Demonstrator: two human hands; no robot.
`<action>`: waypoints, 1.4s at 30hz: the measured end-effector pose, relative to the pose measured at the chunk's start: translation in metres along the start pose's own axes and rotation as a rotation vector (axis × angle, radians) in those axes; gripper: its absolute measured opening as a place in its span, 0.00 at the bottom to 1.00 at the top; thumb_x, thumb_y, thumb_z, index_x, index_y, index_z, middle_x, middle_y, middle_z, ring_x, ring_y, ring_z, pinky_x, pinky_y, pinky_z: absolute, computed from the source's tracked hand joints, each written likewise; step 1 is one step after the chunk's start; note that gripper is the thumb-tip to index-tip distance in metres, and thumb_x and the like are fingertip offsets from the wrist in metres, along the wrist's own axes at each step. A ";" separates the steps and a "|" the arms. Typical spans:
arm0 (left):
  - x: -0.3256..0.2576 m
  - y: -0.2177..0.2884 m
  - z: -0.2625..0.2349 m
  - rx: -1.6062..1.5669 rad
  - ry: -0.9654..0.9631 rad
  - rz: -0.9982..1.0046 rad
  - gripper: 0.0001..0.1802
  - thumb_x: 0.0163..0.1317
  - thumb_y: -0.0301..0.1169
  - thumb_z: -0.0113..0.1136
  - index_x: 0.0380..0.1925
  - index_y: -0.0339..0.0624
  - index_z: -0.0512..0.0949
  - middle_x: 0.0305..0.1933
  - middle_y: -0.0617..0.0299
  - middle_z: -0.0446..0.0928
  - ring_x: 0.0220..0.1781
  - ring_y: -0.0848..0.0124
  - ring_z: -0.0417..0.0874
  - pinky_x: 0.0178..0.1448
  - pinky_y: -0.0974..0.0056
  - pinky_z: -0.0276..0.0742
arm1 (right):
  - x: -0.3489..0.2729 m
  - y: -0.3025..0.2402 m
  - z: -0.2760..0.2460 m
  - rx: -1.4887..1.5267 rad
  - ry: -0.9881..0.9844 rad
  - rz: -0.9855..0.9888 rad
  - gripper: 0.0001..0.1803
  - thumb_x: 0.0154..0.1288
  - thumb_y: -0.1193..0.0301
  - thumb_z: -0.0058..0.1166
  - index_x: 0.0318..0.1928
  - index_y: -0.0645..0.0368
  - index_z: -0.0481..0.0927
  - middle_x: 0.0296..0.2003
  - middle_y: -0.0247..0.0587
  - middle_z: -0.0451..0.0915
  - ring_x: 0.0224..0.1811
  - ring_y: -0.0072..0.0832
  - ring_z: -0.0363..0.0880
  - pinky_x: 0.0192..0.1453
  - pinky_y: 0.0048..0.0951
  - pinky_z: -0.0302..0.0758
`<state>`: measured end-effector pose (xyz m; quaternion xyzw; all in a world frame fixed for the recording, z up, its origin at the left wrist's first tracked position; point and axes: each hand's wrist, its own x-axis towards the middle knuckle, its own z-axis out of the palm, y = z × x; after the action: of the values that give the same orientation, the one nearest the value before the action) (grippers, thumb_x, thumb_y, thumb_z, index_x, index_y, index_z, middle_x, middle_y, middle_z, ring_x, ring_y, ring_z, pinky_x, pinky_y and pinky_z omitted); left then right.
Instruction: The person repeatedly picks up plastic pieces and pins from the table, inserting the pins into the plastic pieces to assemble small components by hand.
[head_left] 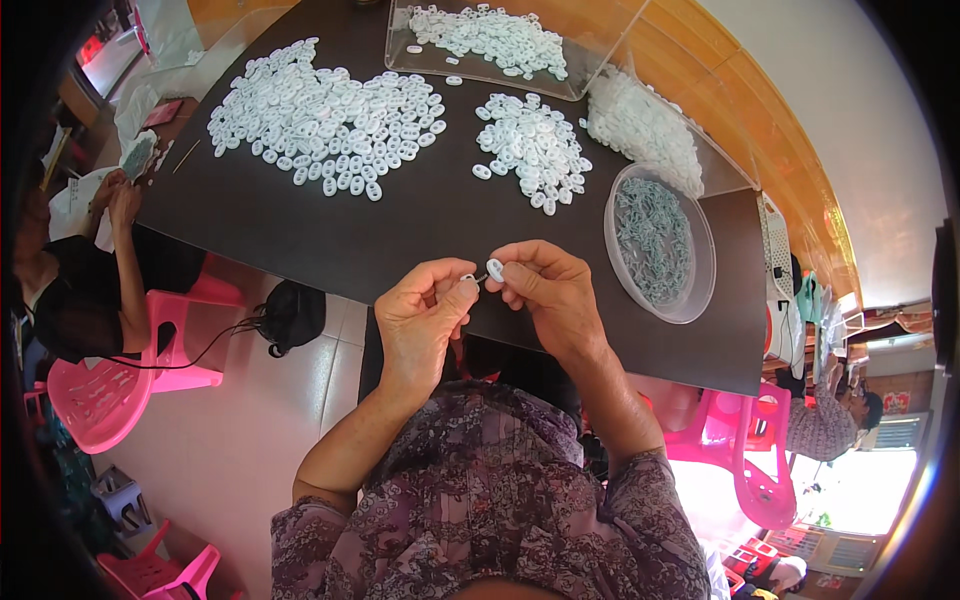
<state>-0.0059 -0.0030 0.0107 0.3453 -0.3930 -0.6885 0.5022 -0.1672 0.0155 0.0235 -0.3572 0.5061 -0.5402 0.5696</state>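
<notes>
Close together at the table's near edge, both my hands are closed in pinches. A small white oval piece with two holes (pixel 495 269) is pinched between thumb and fingers of my right hand (pixel 548 296). The fingertips of my left hand (pixel 420 318) almost meet it, gripping something small that they largely hide. A short, thin, dark strand shows between the two pinches. Beyond my hands lie a small heap of white oval pieces (pixel 535 150) and, farther left, a larger heap (pixel 320 120). To the right, a round clear tub (pixel 708 262) holds a tangle of grey-green strands (pixel 652 240).
A clear bin (pixel 480 82) of white pieces stands at the table's far side, beside another clear container (pixel 735 172) of whitish pieces. Another person (pixel 85 270) sits at left, hands raised. Pink chairs (pixel 180 335) flank the dark table (pixel 290 240); a black bag (pixel 293 315) is nearby.
</notes>
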 end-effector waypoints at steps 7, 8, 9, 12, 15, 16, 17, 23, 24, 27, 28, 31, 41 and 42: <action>-0.003 -0.002 0.001 0.027 0.011 -0.022 0.07 0.60 0.22 0.60 0.38 0.33 0.77 0.25 0.70 0.73 0.24 0.86 0.69 0.24 0.79 0.62 | -0.001 0.001 0.000 0.000 0.009 -0.031 0.10 0.62 0.76 0.55 0.44 0.65 0.79 0.30 0.40 0.82 0.29 0.17 0.75 0.33 0.17 0.70; -0.003 -0.001 0.002 0.027 0.011 -0.022 0.07 0.60 0.22 0.60 0.38 0.33 0.77 0.25 0.70 0.73 0.24 0.86 0.69 0.24 0.79 0.62 | -0.001 0.001 0.000 -0.001 0.007 -0.040 0.10 0.62 0.76 0.55 0.44 0.65 0.79 0.30 0.40 0.82 0.28 0.17 0.75 0.33 0.16 0.70; -0.003 -0.001 0.003 0.022 0.009 -0.039 0.07 0.60 0.22 0.59 0.38 0.33 0.77 0.25 0.70 0.73 0.24 0.86 0.68 0.25 0.79 0.62 | -0.001 0.002 0.000 -0.002 0.005 -0.049 0.10 0.62 0.76 0.55 0.44 0.65 0.79 0.30 0.39 0.82 0.28 0.17 0.75 0.33 0.16 0.70; -0.003 -0.001 0.004 0.009 0.008 -0.054 0.06 0.60 0.22 0.59 0.37 0.33 0.77 0.25 0.71 0.72 0.24 0.86 0.68 0.25 0.79 0.62 | -0.002 0.002 0.004 -0.003 0.023 -0.067 0.08 0.62 0.76 0.56 0.41 0.64 0.80 0.28 0.35 0.82 0.27 0.13 0.74 0.31 0.14 0.67; -0.003 -0.002 0.003 0.001 0.006 -0.042 0.06 0.60 0.21 0.58 0.37 0.33 0.77 0.25 0.71 0.72 0.24 0.86 0.68 0.25 0.79 0.61 | -0.002 0.002 0.005 -0.029 0.019 -0.086 0.08 0.61 0.76 0.56 0.41 0.64 0.80 0.28 0.34 0.82 0.27 0.13 0.74 0.31 0.14 0.67; -0.003 -0.003 0.002 0.001 0.005 -0.034 0.05 0.60 0.21 0.58 0.37 0.33 0.77 0.25 0.71 0.72 0.24 0.86 0.67 0.25 0.79 0.61 | -0.002 0.002 0.006 -0.030 0.018 -0.086 0.08 0.61 0.76 0.56 0.41 0.64 0.80 0.28 0.34 0.82 0.27 0.13 0.74 0.31 0.14 0.67; -0.003 -0.005 0.002 0.000 0.006 -0.033 0.05 0.60 0.21 0.58 0.37 0.33 0.77 0.25 0.71 0.72 0.24 0.86 0.67 0.25 0.79 0.61 | -0.002 0.002 0.006 -0.045 0.017 -0.093 0.08 0.61 0.76 0.57 0.40 0.64 0.81 0.27 0.34 0.82 0.27 0.13 0.74 0.31 0.13 0.67; -0.003 -0.006 0.000 0.013 0.001 -0.014 0.07 0.59 0.24 0.60 0.37 0.34 0.78 0.28 0.66 0.77 0.23 0.84 0.72 0.24 0.80 0.64 | -0.003 0.003 0.008 -0.092 0.009 -0.113 0.08 0.60 0.76 0.57 0.40 0.63 0.81 0.27 0.33 0.82 0.28 0.12 0.74 0.31 0.13 0.66; -0.003 -0.007 0.000 0.017 0.003 -0.007 0.07 0.59 0.24 0.60 0.37 0.34 0.78 0.27 0.67 0.77 0.23 0.85 0.71 0.24 0.80 0.64 | -0.003 0.003 0.008 -0.099 0.008 -0.122 0.08 0.60 0.76 0.57 0.41 0.63 0.81 0.27 0.32 0.82 0.28 0.12 0.74 0.31 0.13 0.66; -0.004 -0.008 -0.001 0.022 0.008 0.006 0.06 0.59 0.23 0.60 0.37 0.34 0.78 0.27 0.69 0.76 0.23 0.85 0.71 0.24 0.80 0.63 | -0.003 0.002 0.009 -0.124 0.009 -0.137 0.08 0.61 0.77 0.56 0.41 0.64 0.81 0.29 0.33 0.81 0.28 0.12 0.74 0.32 0.14 0.68; -0.004 -0.008 0.000 0.021 0.008 0.010 0.06 0.59 0.23 0.60 0.37 0.34 0.78 0.26 0.69 0.75 0.23 0.85 0.70 0.24 0.80 0.62 | -0.004 0.002 0.010 -0.125 0.009 -0.137 0.08 0.61 0.77 0.56 0.41 0.64 0.81 0.29 0.33 0.81 0.28 0.12 0.74 0.32 0.14 0.68; -0.005 -0.008 0.000 0.043 0.010 0.020 0.07 0.59 0.23 0.60 0.37 0.34 0.78 0.26 0.70 0.75 0.24 0.86 0.70 0.24 0.80 0.62 | -0.006 0.002 0.013 -0.141 0.015 -0.188 0.08 0.61 0.79 0.55 0.41 0.65 0.81 0.30 0.33 0.81 0.31 0.14 0.75 0.36 0.16 0.71; -0.004 -0.012 0.004 0.009 0.003 0.039 0.09 0.61 0.20 0.57 0.42 0.33 0.76 0.28 0.72 0.72 0.25 0.88 0.67 0.26 0.81 0.62 | -0.012 0.007 0.017 -0.354 0.083 -0.283 0.07 0.61 0.80 0.55 0.40 0.66 0.80 0.32 0.32 0.81 0.36 0.15 0.75 0.42 0.18 0.73; -0.004 -0.013 0.004 0.014 0.000 0.034 0.10 0.61 0.20 0.57 0.43 0.33 0.76 0.28 0.71 0.73 0.26 0.87 0.68 0.26 0.80 0.62 | -0.012 0.006 0.018 -0.337 0.098 -0.267 0.06 0.61 0.80 0.55 0.40 0.65 0.80 0.32 0.32 0.81 0.36 0.15 0.75 0.42 0.18 0.73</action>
<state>-0.0135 0.0037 0.0011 0.3423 -0.4036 -0.6769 0.5116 -0.1472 0.0257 0.0239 -0.4845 0.5645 -0.5353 0.4001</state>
